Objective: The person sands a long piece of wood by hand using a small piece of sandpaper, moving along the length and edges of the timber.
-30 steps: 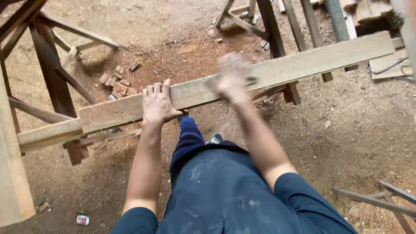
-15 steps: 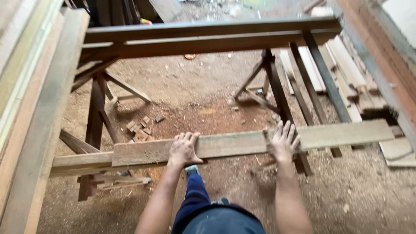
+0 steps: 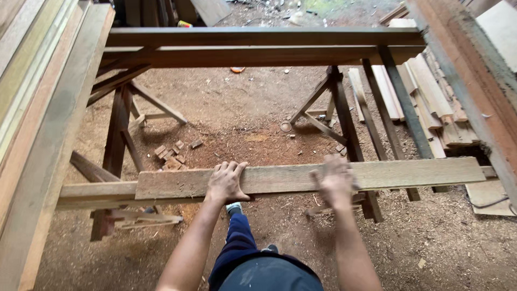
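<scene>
Sawdust-strewn dirt floor [image 3: 253, 134] underfoot. Left hand [image 3: 226, 182] lies flat, fingers spread, on the pale plank [image 3: 409, 172] laid across the trestles; right hand [image 3: 335, 180], blurred, open on it too. Beyond, a dark timber frame [image 3: 258, 46], stacked boards [image 3: 431, 91].

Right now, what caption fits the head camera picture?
Two bare hands, left hand and right hand, press a long pale wooden plank across sawhorses.

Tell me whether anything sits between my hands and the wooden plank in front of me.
Nothing visible does. The left hand lies flat on the plank, fingers over its far edge. The right hand is blurred, over the plank; whether it touches cannot be told. The plank rests across the sawhorses.
</scene>
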